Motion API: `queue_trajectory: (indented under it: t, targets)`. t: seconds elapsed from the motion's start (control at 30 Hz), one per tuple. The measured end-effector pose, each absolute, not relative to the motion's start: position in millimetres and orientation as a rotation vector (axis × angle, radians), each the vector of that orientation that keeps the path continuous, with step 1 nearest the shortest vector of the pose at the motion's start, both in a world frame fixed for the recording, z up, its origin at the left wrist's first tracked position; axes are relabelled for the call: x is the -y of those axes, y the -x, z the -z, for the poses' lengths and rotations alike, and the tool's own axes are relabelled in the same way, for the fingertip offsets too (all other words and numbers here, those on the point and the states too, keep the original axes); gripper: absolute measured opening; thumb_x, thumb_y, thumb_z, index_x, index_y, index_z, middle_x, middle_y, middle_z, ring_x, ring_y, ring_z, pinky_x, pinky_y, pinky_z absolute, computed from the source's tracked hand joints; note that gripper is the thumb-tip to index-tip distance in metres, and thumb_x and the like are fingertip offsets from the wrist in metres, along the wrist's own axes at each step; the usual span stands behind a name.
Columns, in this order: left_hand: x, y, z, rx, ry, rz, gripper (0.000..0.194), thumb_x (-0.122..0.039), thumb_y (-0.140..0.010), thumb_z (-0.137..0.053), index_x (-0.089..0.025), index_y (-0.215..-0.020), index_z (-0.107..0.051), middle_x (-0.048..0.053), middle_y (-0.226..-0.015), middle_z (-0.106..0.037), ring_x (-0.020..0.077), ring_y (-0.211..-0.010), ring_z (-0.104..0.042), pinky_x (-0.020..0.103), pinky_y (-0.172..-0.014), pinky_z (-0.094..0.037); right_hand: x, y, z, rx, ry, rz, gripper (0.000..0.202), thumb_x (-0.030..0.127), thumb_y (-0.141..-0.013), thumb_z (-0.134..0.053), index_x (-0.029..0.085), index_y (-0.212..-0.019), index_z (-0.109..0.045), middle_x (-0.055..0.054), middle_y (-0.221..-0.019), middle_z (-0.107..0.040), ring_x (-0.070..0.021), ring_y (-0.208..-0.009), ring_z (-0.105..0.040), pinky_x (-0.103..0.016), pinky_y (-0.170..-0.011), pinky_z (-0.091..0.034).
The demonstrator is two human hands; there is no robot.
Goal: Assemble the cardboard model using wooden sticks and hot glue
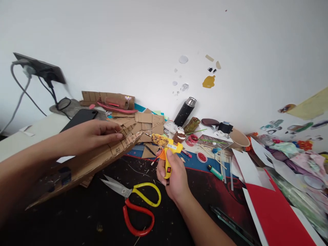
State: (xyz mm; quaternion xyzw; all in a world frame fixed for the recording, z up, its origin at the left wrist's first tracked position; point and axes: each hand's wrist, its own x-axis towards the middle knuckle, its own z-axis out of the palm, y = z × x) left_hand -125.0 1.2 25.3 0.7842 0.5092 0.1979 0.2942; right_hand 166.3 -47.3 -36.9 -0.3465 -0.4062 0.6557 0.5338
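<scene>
A long folded piece of cardboard point(87, 167) slants across the left side, printed with dark characters near its far end. My left hand point(105, 133) grips its upper edge between thumb and fingers. In my right hand point(174, 174) is a yellow hot glue gun point(169, 150) with an orange trigger, my fingers wrapped round its handle. Its stained nozzle end points left, close to the cardboard's far end; whether they touch I cannot tell. Below lie open scissors point(128, 193) with one yellow and one red handle.
Cardboard scraps point(148, 121) pile up behind my hands, beside a black phone point(79, 119). A black thermos point(185, 111) leans by the wall, near paint jars point(192, 139). Red and white sheets point(266, 212), a green utility knife point(215, 172) and bagged materials point(299, 191) lie right.
</scene>
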Motion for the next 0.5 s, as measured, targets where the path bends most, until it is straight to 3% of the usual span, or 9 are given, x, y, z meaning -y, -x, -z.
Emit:
queue_trajectory:
  t: [0.2,0.37,0.5]
  targets:
    - [3.7,118.4,-28.4,-1.262,-2.101,-0.440,0.042,-0.051,-0.112,-0.046,-0.018,-0.100,-0.070,-0.001,-0.092,-0.068,0.0185,-0.090,-0.061,0.027,-0.082,-0.046,46.7,-167.1,39.0,0.983,0.864,-1.523,0.055,0.069,-0.096,-0.074,0.014,-0.094,-0.073,0.009,-0.047,-0.048,-0.0048,-0.032,-0.033,-0.018,-0.035,-0.019]
    - [2.7,119.4,-21.9,-1.262,-2.058,-0.463,0.046,-0.060,-0.106,-0.048,-0.021,-0.107,-0.074,0.000,-0.097,-0.075,0.0208,-0.095,-0.067,0.028,-0.084,-0.050,51.3,-168.3,44.0,1.086,0.820,-1.594,0.055,0.070,-0.099,-0.070,0.015,-0.093,-0.070,0.009,-0.048,-0.050,-0.0051,-0.032,-0.034,-0.018,-0.036,-0.022]
    - [5.4,114.7,-26.0,-1.315,-2.069,-0.495,0.050,-0.063,-0.100,-0.048,-0.022,-0.096,-0.077,-0.001,-0.089,-0.075,0.0194,-0.086,-0.069,0.025,-0.078,-0.052,53.8,-167.8,44.6,1.134,0.847,-1.603,0.057,0.072,-0.099,-0.069,0.016,-0.090,-0.068,0.009,-0.047,-0.051,-0.0052,-0.032,-0.034,-0.018,-0.035,-0.023]
